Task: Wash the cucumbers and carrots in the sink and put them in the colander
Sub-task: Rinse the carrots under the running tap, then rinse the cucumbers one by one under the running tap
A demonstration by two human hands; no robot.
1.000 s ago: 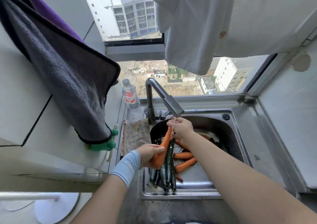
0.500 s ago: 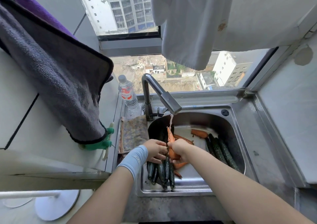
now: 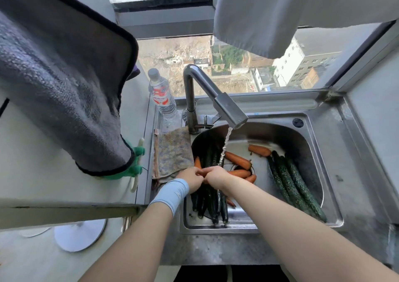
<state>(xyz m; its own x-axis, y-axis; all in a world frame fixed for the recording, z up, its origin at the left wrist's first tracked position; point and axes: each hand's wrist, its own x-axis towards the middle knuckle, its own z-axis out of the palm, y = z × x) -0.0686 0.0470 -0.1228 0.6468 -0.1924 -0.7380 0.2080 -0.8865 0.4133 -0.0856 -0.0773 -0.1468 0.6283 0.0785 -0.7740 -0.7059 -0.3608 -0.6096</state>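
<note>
Rubbing a carrot under running water, the left hand and the right hand are meeting knuckle to knuckle, both curling their fingers round it, so most of it is hiding inside the grip. The stream from the tap is landing just beyond the right hand. Loose carrots are lying just beyond and to the right of that hand. One bunch of cucumbers is lying directly beneath both hands, and a second bunch is resting well off to the right against the wall of the sink. A dark rounded shape is sitting beyond the left hand; whether it is the colander I cannot tell.

The wet carrot is likely turning slippery, so a loose squeeze is risking it shooting down among the unwashed pile. Water bouncing off the knuckles may be soaking the blue wristband.

Left of the left hand, the sink edge and a patterned cloth are sitting close, leaving little room. The spout is overhanging beyond the hands, limiting any lift. The open room is lying to the right, over the basin
</note>
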